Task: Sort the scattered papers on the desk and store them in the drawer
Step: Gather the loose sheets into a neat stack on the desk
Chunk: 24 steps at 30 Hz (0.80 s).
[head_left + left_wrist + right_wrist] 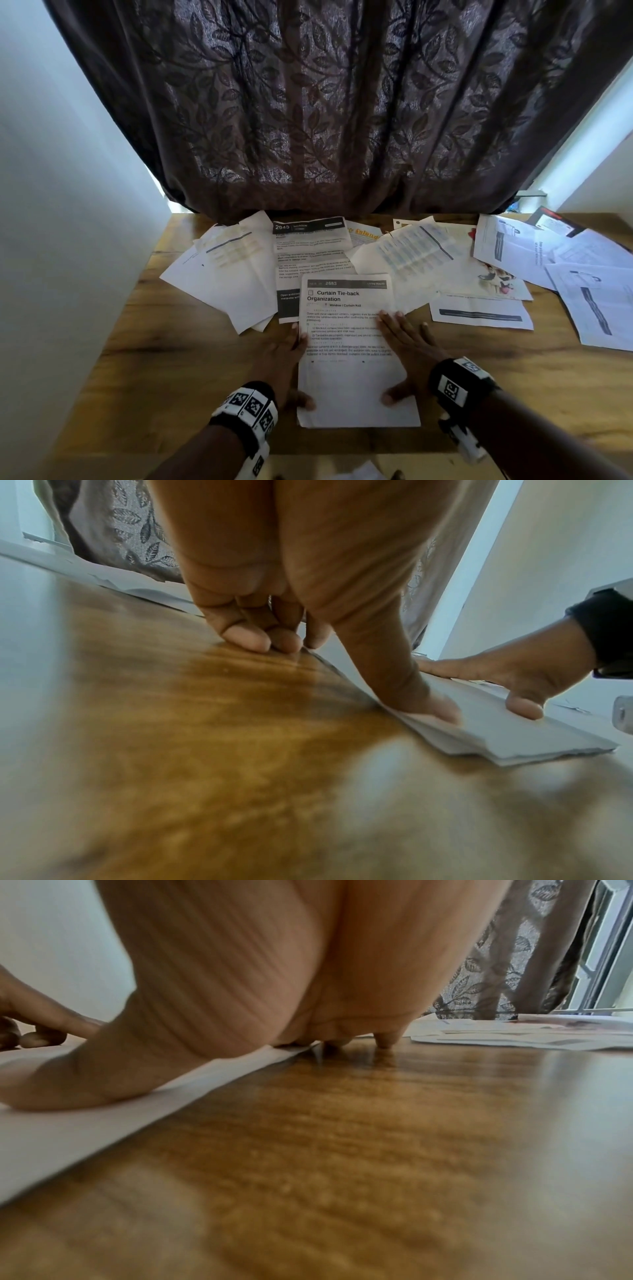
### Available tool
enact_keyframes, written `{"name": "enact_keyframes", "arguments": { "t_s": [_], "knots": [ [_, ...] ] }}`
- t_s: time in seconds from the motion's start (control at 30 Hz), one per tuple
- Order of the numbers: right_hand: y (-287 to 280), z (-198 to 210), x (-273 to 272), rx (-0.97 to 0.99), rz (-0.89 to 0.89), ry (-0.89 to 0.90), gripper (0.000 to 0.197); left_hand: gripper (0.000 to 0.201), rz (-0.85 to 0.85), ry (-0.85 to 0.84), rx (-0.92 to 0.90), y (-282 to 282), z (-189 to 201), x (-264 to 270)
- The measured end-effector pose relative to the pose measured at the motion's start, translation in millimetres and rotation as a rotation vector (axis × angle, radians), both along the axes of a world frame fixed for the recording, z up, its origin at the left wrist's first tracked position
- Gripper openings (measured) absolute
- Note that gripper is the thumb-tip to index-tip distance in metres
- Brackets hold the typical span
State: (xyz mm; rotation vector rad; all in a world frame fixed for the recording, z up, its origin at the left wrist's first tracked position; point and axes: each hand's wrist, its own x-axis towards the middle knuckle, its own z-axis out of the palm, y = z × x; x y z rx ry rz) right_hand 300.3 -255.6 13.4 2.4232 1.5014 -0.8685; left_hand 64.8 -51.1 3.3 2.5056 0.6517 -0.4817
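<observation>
Papers stack (356,387) topped by a "Curtain Tie-back Organization" sheet, near the desk's (178,370) front edge at its middle, left hand (281,356) and right hand (407,346) flat with straight fingers, thumbs pressing its side edges, scattered papers (493,270) along the back edge below the curtain (325,102).

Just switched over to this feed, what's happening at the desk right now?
A person is squaring up a small stack of papers at the front of the wooden desk. The left hand lies against the stack's left edge, thumb on top; the right hand rests flat on its right side. The top sheet reads "Curtain Tie-back Organization". Many loose sheets lie scattered across the back of the desk, below a dark curtain. No drawer is in view.
</observation>
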Motion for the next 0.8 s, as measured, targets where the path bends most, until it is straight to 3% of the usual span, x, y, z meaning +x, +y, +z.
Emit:
{"name": "enact_keyframes", "arguments": {
  "t_s": [0.2,0.27,0.3,0.37,0.4,0.43,0.53,0.7,0.8],
  "knots": [
    [-1,-2,1,0.017,-0.005,0.005,0.158,0.140,0.011,0.003,-0.071,-3,8,-3],
    [-1,-3,1,0.022,-0.002,0.005,0.158,0.132,0.056,-0.045,-0.126,-1,17,0],
    [-1,-4,2,0.020,-0.002,0.008,0.157,0.120,0.116,-0.104,-0.195,2,21,2],
    [-1,-5,3,0.017,0.000,0.015,0.157,0.065,0.250,-0.241,-0.281,12,27,9],
    [-1,-6,4,0.021,0.002,0.018,0.157,0.043,0.314,-0.297,-0.217,19,30,15],
    [-1,-7,4,0.023,0.003,0.020,0.157,0.034,0.380,-0.333,-0.121,26,35,21],
    [-2,-8,5,0.018,0.003,0.029,0.157,0.040,0.595,-0.397,0.011,54,41,49],
    [-1,-7,6,-0.002,0.015,0.047,0.155,0.074,0.813,-0.238,-0.048,101,35,94],
    [-2,-8,8,0.005,0.017,0.059,0.154,0.060,0.781,-0.188,-0.120,115,32,111]
  ]
}}
